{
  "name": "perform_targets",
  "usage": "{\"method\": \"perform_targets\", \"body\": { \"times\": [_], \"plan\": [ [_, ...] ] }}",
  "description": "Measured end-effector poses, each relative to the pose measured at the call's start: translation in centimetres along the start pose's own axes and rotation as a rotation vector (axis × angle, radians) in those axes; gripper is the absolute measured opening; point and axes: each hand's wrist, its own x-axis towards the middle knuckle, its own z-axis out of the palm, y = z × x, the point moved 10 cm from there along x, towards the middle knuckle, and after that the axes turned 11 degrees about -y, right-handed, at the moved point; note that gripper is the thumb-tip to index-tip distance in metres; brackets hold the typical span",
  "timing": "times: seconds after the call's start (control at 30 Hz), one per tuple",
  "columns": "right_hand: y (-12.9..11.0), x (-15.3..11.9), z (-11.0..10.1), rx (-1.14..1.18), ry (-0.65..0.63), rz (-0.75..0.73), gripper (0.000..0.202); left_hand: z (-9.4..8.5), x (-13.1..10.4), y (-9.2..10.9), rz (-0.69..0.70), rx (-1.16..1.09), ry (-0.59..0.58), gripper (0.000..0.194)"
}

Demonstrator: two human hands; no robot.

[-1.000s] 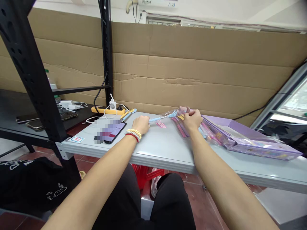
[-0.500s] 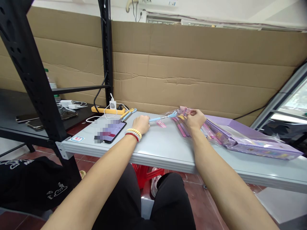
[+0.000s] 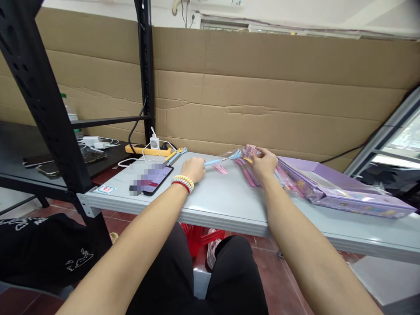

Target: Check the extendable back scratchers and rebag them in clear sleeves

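Observation:
My left hand (image 3: 194, 170) is closed on the near end of a light blue stick (image 3: 215, 162) with a small forked, claw-like head. Clear plastic wrapping surrounds that stick and stretches right, toward my right hand (image 3: 263, 162). The fingers of my right hand pinch the wrapper's end, where a pink printed label (image 3: 251, 151) shows. Pink wrapped sticks (image 3: 247, 173) lie beneath and beside the right hand. A small pink card (image 3: 220, 169) rests on the white table between both hands. One yellow and one blue claw-headed stick (image 3: 176, 156) lie behind the left hand.
An open purple box (image 3: 357, 205) lies at the right of the table (image 3: 223, 205). Left of my left hand is a phone (image 3: 156, 180), with a yellow power strip (image 3: 147, 151) and white cable behind. A black metal post (image 3: 147, 70) and cardboard stand at the back.
My right hand has shifted slightly left and down with the wrapper's end. The blue claw head shows a little more clearly. My left hand has barely moved.

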Motion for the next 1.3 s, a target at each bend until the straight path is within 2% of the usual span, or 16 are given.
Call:
{"method": "perform_targets", "body": {
  "times": [0.1, 0.23, 0.4, 0.57, 0.8, 0.97, 1.13, 1.3],
  "plan": [
    [0.0, 0.0, 0.6, -0.026, -0.057, 0.003, 0.016, 0.0, 0.0, -0.1, -0.006, 0.000, 0.001, 0.029],
    [0.8, 0.1, 0.6, 0.012, -0.069, 0.069, 0.017, 0.0, 0.0, 0.0, -0.001, 0.001, 0.009, 0.029],
    [1.8, 0.4, 0.9, 0.129, -0.086, 0.114, 0.015, 0.1, 0.0, 0.0, 0.003, 0.011, -0.003, 0.029],
    [1.8, 0.0, 1.5, 0.329, -0.114, 0.140, 0.022, 0.0, 0.0, 0.0, 0.002, 0.015, -0.001, 0.030],
    [0.7, -0.5, 2.0, 0.453, -0.177, 0.090, 0.032, 0.0, -0.1, 0.0, 0.001, 0.000, -0.016, 0.031],
    [0.0, -0.5, 2.3, 0.413, -0.216, 0.009, 0.022, -0.1, -0.1, 0.0, -0.005, -0.010, -0.017, 0.032],
    [0.2, -0.2, 2.7, 0.513, -0.228, 0.021, 0.018, -0.1, -0.2, 0.0, -0.011, -0.007, -0.011, 0.032],
    [0.4, 0.0, 2.9, 0.490, -0.230, 0.011, 0.010, -0.2, -0.2, 0.0, -0.014, -0.008, -0.007, 0.032]
  ]
}}
